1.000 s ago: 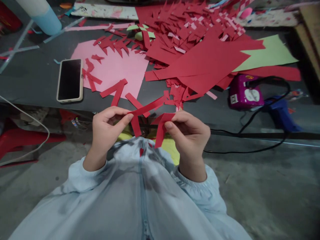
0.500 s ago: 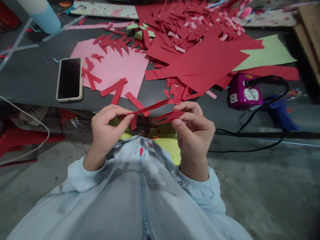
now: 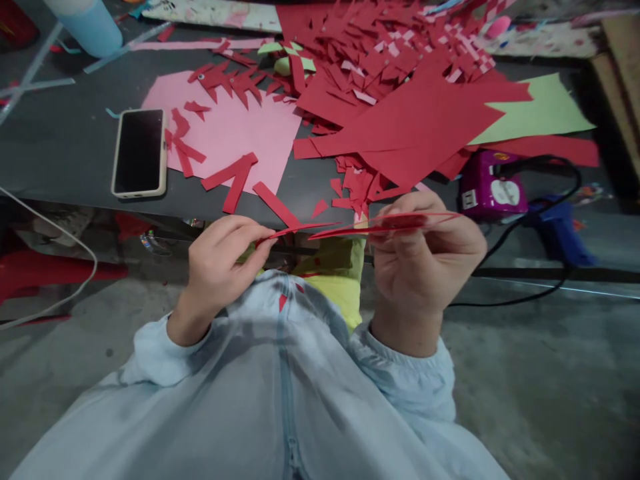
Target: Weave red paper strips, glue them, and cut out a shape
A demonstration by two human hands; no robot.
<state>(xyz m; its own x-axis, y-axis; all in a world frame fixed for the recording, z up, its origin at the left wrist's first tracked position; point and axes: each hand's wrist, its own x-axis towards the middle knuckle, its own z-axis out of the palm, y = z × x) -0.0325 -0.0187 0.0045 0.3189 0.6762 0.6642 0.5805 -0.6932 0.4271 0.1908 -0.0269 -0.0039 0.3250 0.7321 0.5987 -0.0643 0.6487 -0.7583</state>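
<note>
My left hand (image 3: pixel 225 257) is closed in a pinch on one end of a narrow red paper strip (image 3: pixel 310 227), seen nearly edge-on and pointing right. Between the thumb and fingers of my right hand (image 3: pixel 425 260) is a long, pointed red paper piece (image 3: pixel 345 231), also nearly edge-on. Its tip reaches left, close to the strip; whether the two touch I cannot tell. Both hands are in front of the table's near edge, above my lap. Loose red strips (image 3: pixel 276 203) lie just beyond them on the table.
Behind lies a heap of cut red paper (image 3: pixel 395 127) beside a pink sheet (image 3: pixel 240 133) and a green sheet (image 3: pixel 545 110). A phone (image 3: pixel 140 153) rests at left. On the right are a purple box (image 3: pixel 493 187) with a black cable and a blue glue gun (image 3: pixel 563 230).
My right hand has moved right and turned, and its red piece now lies flatter and reaches further both ways. The left hand's strip has dropped slightly and become more level.
</note>
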